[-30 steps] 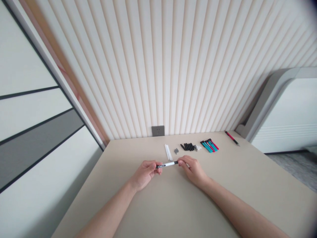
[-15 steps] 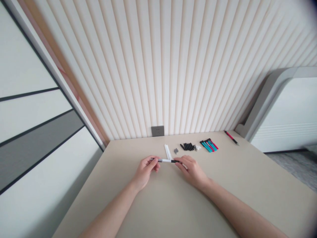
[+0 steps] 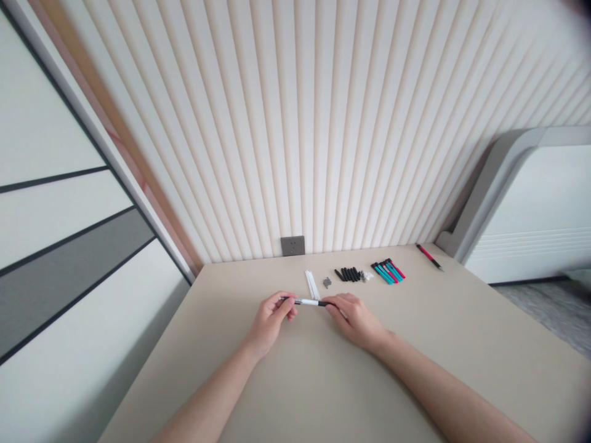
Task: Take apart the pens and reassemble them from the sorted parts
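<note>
A pen with a white barrel and black ends (image 3: 308,302) is held level between my two hands, above the table. My left hand (image 3: 273,317) is closed with thumb and fingers on its left end. My right hand (image 3: 354,315) pinches the black right end, and the fingers hide the tip. Just beyond the pen lie several thin white refills (image 3: 311,285). Past them sit a small pile of grey parts (image 3: 327,282), a row of black grips (image 3: 348,274) and some small clear and silvery parts (image 3: 367,276).
Several blue and red pen barrels (image 3: 388,271) lie side by side toward the back right of the beige table (image 3: 295,381). A red and black pen (image 3: 430,257) rests farther right. A dark wall socket (image 3: 292,245) sits on the ribbed wall behind.
The pen tilts slightly, its right end a little lower than before. Both hands keep their hold on it. The whole view has shifted slightly.
</note>
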`<state>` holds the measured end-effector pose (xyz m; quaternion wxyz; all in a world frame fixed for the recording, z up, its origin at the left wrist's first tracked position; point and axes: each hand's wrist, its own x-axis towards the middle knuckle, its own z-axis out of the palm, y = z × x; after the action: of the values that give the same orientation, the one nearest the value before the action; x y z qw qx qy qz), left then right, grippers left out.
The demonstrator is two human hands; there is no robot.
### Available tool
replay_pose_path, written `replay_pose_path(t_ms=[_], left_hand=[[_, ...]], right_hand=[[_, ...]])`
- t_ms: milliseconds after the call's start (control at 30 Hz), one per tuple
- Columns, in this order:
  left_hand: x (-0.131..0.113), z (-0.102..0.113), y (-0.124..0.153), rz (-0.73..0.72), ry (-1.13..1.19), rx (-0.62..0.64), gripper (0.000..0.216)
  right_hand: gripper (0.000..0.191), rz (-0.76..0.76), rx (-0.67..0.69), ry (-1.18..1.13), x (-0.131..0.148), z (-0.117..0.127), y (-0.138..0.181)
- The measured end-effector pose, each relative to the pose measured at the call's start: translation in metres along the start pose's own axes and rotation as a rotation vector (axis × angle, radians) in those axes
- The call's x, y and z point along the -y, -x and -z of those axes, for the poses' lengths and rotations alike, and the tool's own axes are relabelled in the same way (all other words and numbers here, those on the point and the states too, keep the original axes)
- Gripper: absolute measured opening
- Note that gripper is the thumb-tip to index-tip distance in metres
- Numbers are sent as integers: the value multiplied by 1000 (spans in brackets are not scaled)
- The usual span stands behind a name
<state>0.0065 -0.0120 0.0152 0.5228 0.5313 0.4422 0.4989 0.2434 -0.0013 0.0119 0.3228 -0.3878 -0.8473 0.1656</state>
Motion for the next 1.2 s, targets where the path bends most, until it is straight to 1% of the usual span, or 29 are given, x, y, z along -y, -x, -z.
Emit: replay_pose_path(t_ms=[100,200,333,433,633,733,867,933,1033,1200], left_hand=[[0,1,0,0,-16,6,31],[-1,2,1,-14,-55,41,29],[-3,2,3,-28,-93,73,30],[-4,2,3,-32,-95,40,30],[-1,1,1,-50,4,-87,28],[-1,1,-1,-38,87,-103,29],[1,1,-2,-3,158,-77,32],[1,0,-2,-1,149,-69,30],[2,0,-2,-8,124,-68,30],[1,0,-1,19,108,-54,37]], right_hand=[[29,5,-9,30,1,0,1],[28,6,-19,61,0,-1,1],[30,4,75,116,2,-1,1],[31,1,115,144,6,0,0],[23,65,93,124,7,2,-2],[26,87,104,134,7,3,-1],[29,91,105,151,7,2,-1],[28,85,95,152,6,1,-1],[27,56,42,159,3,0,-1],[28,71,-46,181,-9,5,-5]])
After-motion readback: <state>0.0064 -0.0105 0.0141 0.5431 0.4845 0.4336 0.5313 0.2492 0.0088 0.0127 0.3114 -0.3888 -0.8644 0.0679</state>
